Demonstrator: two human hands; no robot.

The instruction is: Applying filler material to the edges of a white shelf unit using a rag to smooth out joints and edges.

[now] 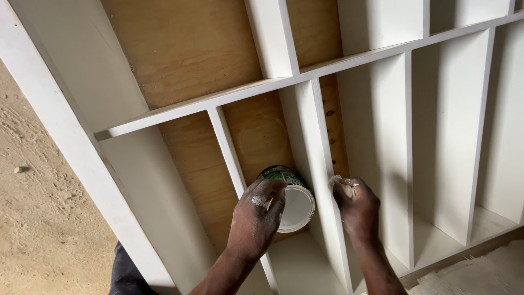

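My left hand point(257, 218) grips a small round tin point(292, 199) with a green label and white contents, held inside a compartment of a white-painted shelf unit point(305, 117). My right hand point(356, 206), smeared with white, pinches a small whitish scrap or wad point(343, 184) against the front edge of the white upright divider point(322, 180) just right of the tin. Both forearms come up from the bottom of the view.
The shelf unit has a bare plywood back point(185, 49) and several tall white compartments to the right point(447, 136). A sandy floor point(38, 218) lies to the left. A white-dusted surface point(480, 273) shows at the bottom right.
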